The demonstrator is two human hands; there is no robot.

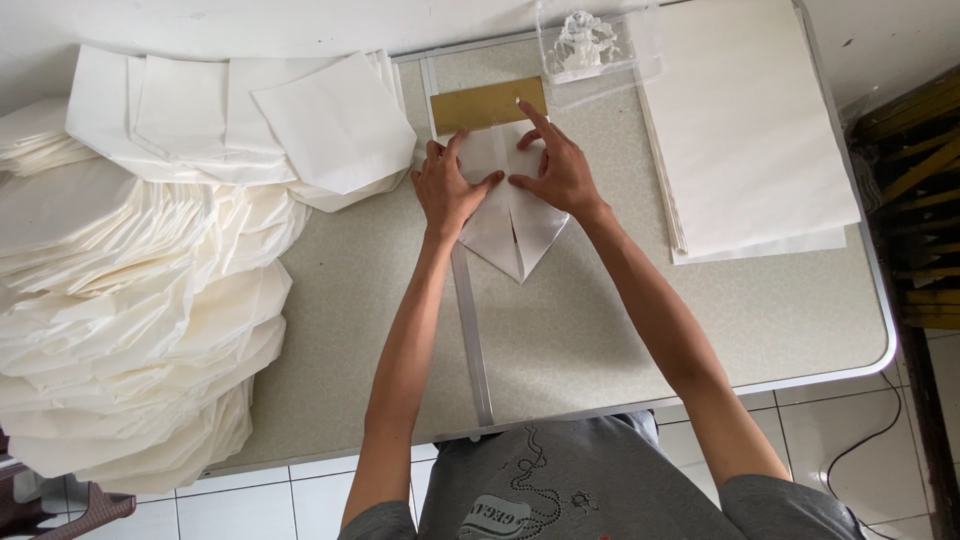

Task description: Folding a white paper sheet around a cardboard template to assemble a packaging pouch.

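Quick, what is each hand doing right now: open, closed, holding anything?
Left hand: open, fingers pressing flat on the folded white paper, not gripping it.
Right hand: open, fingers spread, pressing the same paper beside the gold card.

Single head-worn view, looking almost straight down from above onto the table (620,330), close enough for forearms to fill the middle. Facing away from the body, torso at the bottom edge, far table rim and wall at the top, floor tiles along the bottom.

Both arms outstretched, left hand (447,187) and right hand (556,170) flat, fingers spread
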